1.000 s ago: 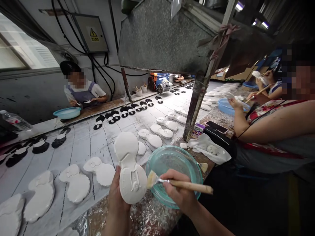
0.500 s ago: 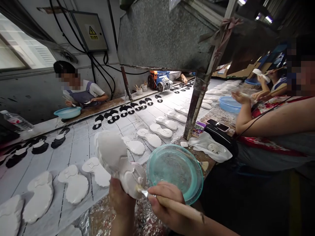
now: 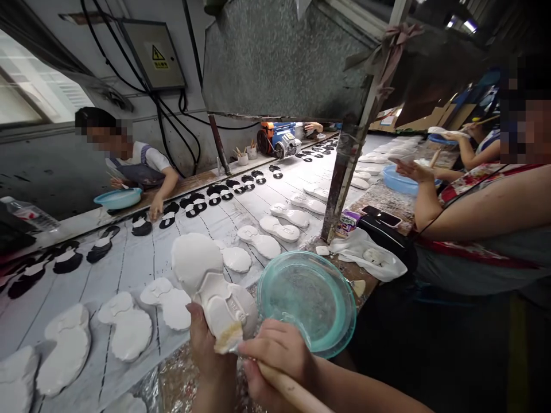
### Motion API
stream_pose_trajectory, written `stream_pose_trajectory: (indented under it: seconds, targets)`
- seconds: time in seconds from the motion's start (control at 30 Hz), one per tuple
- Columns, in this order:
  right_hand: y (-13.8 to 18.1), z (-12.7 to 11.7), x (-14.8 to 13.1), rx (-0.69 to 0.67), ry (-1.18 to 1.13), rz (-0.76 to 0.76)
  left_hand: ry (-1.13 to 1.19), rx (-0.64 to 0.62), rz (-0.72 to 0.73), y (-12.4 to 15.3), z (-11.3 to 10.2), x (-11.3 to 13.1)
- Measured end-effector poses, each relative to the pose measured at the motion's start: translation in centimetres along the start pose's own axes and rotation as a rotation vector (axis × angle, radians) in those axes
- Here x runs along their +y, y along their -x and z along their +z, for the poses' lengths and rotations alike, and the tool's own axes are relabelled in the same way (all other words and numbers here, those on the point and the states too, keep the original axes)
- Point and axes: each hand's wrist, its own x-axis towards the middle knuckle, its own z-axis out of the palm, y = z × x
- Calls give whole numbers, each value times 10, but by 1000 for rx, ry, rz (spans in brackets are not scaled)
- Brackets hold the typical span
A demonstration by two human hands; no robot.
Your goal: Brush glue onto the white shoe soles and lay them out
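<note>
My left hand (image 3: 206, 350) is closed round the heel end of a white shoe sole (image 3: 198, 261), held up with its moulded face toward me. In my right hand (image 3: 279, 350) is a paintbrush (image 3: 286, 384) with a pale wooden handle. Its flat yellowish bristles lie against the sole's lower end. Just right of the sole stands a teal plastic basin (image 3: 307, 301) with liquid in it. Several white soles, one of them this sole (image 3: 124, 327), lie in a row on the white belt (image 3: 142, 258) beyond my left hand.
Black shoe parts (image 3: 170, 215) line the belt's far side, where a co-worker (image 3: 140, 160) reaches in beside a light-blue bowl (image 3: 118, 198). A metal post (image 3: 340, 178) rises right of the belt. Near it lie a phone (image 3: 381, 217) and a white plastic bag (image 3: 365, 255). Another co-worker's arm (image 3: 473, 201) is at right.
The sole has turned more face-on to me, and the brush now presses flat across its lower end. The co-worker at left has stretched a hand to a black shoe part on the belt.
</note>
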Motion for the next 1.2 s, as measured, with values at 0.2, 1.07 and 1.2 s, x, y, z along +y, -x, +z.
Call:
stream_pose_trajectory:
  seconds: [0.2, 1.07, 1.2]
  targets:
    - [8, -2, 3, -109, -91, -89, 31, 128, -157, 2, 28, 10]
    - [6, -35, 6, 87, -193, 504, -385, -130, -67, 22, 2, 6]
    - [11, -27, 8, 11, -136, 457, -276, -97, -301, 14, 1, 10]
